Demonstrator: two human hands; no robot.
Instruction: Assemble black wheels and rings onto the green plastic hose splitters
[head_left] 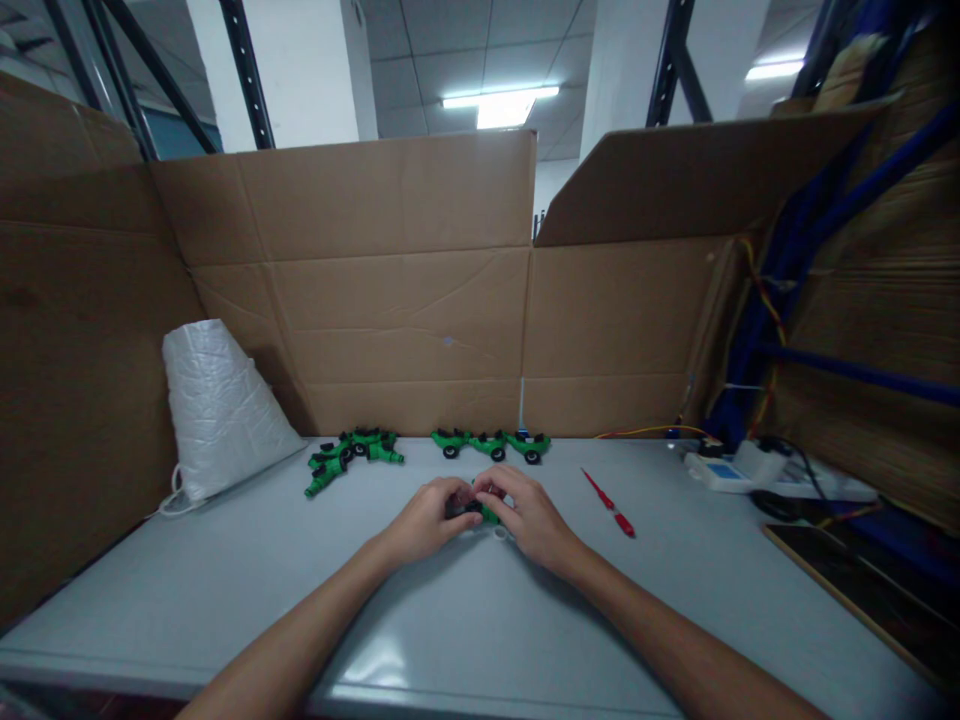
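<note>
My left hand [431,518] and my right hand [527,512] meet over the middle of the table, fingers curled in. Between them is a small green-and-black toy vehicle [489,515], mostly hidden by the fingers. Both hands seem to grip it, the left around its dark end and the right at its green side. A small white ring-shaped piece [500,534] lies just below the right fingers. Behind the hands stands a row of green toy vehicles [491,445] with black wheels. Farther left, several similar green toy parts [352,455] lie clustered together.
A red screwdriver [609,503] lies right of my hands. At the left stands a white drawstring bag [217,410]. A white power strip [780,475] with cables sits at the right, near a dark framed panel [862,590]. Cardboard walls [397,300] enclose the grey table [247,590].
</note>
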